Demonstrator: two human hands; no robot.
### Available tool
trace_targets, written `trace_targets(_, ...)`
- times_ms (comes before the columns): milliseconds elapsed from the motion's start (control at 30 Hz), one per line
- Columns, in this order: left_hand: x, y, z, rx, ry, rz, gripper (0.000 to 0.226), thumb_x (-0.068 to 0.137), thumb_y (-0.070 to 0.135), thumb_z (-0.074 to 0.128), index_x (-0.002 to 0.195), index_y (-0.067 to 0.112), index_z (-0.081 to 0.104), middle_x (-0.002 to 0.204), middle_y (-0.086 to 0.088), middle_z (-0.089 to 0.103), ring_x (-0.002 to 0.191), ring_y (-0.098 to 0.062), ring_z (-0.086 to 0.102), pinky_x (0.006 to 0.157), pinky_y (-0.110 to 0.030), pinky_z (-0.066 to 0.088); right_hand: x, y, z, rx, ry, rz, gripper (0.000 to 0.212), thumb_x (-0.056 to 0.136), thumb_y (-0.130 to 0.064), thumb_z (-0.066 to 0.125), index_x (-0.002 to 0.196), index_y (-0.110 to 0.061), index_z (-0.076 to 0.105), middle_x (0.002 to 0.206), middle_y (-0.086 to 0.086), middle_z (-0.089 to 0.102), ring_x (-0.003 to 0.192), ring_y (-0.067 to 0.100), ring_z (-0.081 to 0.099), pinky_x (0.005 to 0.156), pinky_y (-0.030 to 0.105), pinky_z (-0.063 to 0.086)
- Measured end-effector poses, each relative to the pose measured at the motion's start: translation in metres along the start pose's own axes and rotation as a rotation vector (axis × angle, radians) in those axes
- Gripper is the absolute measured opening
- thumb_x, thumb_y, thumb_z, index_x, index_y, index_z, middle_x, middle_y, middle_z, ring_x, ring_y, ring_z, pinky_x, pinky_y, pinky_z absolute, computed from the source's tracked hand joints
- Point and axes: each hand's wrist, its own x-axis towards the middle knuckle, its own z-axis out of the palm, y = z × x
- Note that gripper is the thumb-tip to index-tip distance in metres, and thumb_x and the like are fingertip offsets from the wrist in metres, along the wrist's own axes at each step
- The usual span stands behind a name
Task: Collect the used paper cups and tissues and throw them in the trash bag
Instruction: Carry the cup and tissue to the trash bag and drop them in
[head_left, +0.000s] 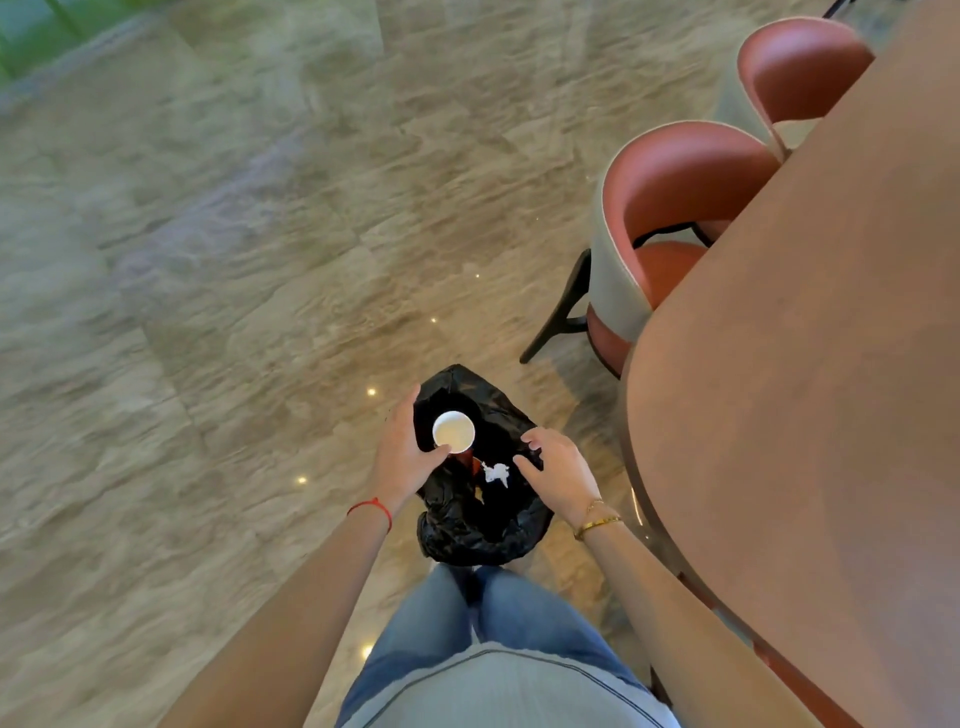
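Observation:
A black trash bag (493, 525) hangs open in front of my legs. My left hand (402, 449) holds a paper cup (453, 431), white inside and red outside, upright over the bag's mouth, thumb at its rim. A crumpled white tissue (496, 474) lies inside the bag just right of the cup. My right hand (558, 475) grips the bag's right edge, fingers curled on the plastic.
A brown round-edged table (810, 395) fills the right side, its edge close to my right arm. Two red-and-grey chairs (670, 208) (800, 73) are tucked against it. Glossy marble floor (234, 286) spreads to the left and ahead.

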Motion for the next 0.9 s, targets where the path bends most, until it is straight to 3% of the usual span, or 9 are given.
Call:
trace_targets(133, 0.001, 0.002, -0.015, 0.056, -0.01, 0.053, 0.071, 0.088, 0.032, 0.069, 0.147, 0.022, 0.032, 0.15, 0.0, 0.04, 0.135, -0.02, 0.041, 0.106, -0.032, 0.037, 0.002, -0.004, -0.016, 0.007, 0.063, -0.027, 0.035, 0.092, -0.033, 0.057, 0.124, -0.019, 0.055, 0.119, -0.002, 0.058, 0.114, 0.015, 0.049, 0.09, 0.025, 0.042)
trace_targets(367, -0.023, 0.015, -0.058, 0.181, 0.022, 0.212, 0.046, 0.094, 0.034, 0.058, 0.138, 0.024, 0.048, 0.141, 0.007, 0.05, 0.126, -0.014, 0.049, 0.096, -0.019, 0.036, -0.015, -0.031, -0.05, -0.017, 0.199, -0.146, 0.039, 0.091, -0.03, 0.058, 0.128, -0.017, 0.054, 0.123, -0.001, 0.059, 0.116, 0.017, 0.046, 0.097, 0.03, 0.043)
trace_targets(433, -0.034, 0.018, -0.068, 0.185, 0.036, 0.227, 0.045, 0.094, 0.034, 0.058, 0.137, 0.024, 0.05, 0.138, 0.008, 0.053, 0.11, -0.012, 0.059, 0.089, -0.019, 0.042, -0.024, -0.034, -0.054, -0.033, 0.22, -0.157, 0.04, 0.091, -0.03, 0.058, 0.129, -0.018, 0.053, 0.124, -0.002, 0.058, 0.118, 0.016, 0.046, 0.099, 0.03, 0.042)
trace_targets(500, -0.044, 0.021, -0.076, 0.206, 0.047, 0.235, 0.043, 0.094, 0.035, 0.058, 0.136, 0.024, 0.051, 0.135, 0.01, 0.054, 0.081, -0.011, 0.065, 0.078, -0.021, 0.049, -0.034, -0.034, -0.056, -0.045, 0.235, -0.157, 0.04, 0.092, -0.031, 0.058, 0.13, -0.019, 0.053, 0.125, -0.003, 0.058, 0.119, 0.016, 0.046, 0.1, 0.029, 0.041)
trace_targets(733, -0.071, 0.027, -0.091, 0.239, 0.051, 0.244, 0.039, 0.094, 0.033, 0.058, 0.132, 0.024, 0.055, 0.131, 0.006, 0.058, 0.044, -0.003, 0.048, 0.056, -0.015, 0.041, -0.065, -0.032, -0.046, -0.064, 0.251, -0.106, 0.04, 0.092, -0.034, 0.057, 0.13, -0.023, 0.052, 0.127, -0.005, 0.057, 0.12, 0.012, 0.045, 0.101, 0.028, 0.042)
trace_targets(900, -0.083, 0.026, -0.099, 0.244, 0.045, 0.272, 0.038, 0.094, 0.034, 0.057, 0.131, 0.026, 0.055, 0.122, 0.005, 0.062, 0.037, -0.008, 0.042, 0.04, -0.017, 0.034, -0.084, -0.032, -0.037, -0.054, 0.274, -0.101, 0.04, 0.092, -0.034, 0.057, 0.13, -0.024, 0.052, 0.125, -0.006, 0.058, 0.12, 0.011, 0.046, 0.101, 0.029, 0.043)
